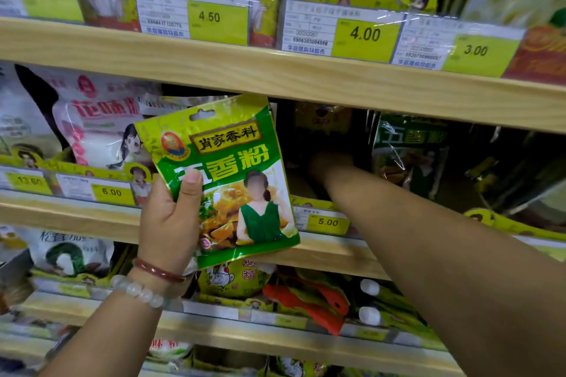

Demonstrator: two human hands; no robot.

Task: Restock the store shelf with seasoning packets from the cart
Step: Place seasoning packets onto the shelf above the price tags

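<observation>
Right forearm (428, 239) reaches into dark shelf gap (321, 144), grip state unreadable; left grip (171, 217) clasps green packet (226, 174), ready for slotting.

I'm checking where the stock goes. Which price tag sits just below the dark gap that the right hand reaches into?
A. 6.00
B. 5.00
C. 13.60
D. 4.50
B: the right hand reaches into the shaded gap directly above the 5.00 tag on that shelf's edge.
</observation>
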